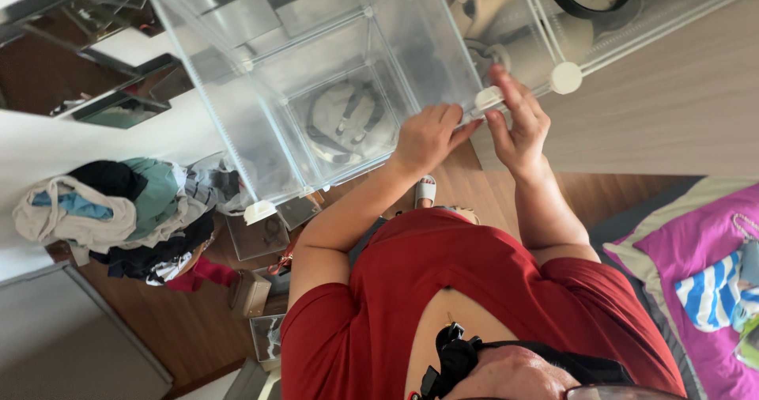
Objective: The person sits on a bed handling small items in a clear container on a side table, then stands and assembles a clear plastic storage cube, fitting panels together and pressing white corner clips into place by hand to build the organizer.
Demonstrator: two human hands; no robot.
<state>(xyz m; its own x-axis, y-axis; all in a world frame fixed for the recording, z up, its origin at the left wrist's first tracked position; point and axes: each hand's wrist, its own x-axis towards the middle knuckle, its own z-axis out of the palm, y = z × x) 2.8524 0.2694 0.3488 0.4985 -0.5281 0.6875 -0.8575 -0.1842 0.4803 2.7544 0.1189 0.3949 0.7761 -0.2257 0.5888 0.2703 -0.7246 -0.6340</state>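
Two hands: left hand (427, 137) and right hand (518, 123) fingers seemingly pinching one white connector (489, 97).

A brown wooden floor (198, 333) carries a clear plastic panel cabinet (316, 76), a heap of clothes (118, 214) and small boxes (261, 238) beside it; bags rest inside the cabinet's compartments.

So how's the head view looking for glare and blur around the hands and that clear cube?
Head view: soft daylight, no hard shadows; the translucent cube panels carry a milky sheen that hazes what lies behind them. The left hand and right hand at the white corner connector are fairly sharp, fingertips slightly soft. The wide lens bends the frame's edges; the clothes pile stays readable.
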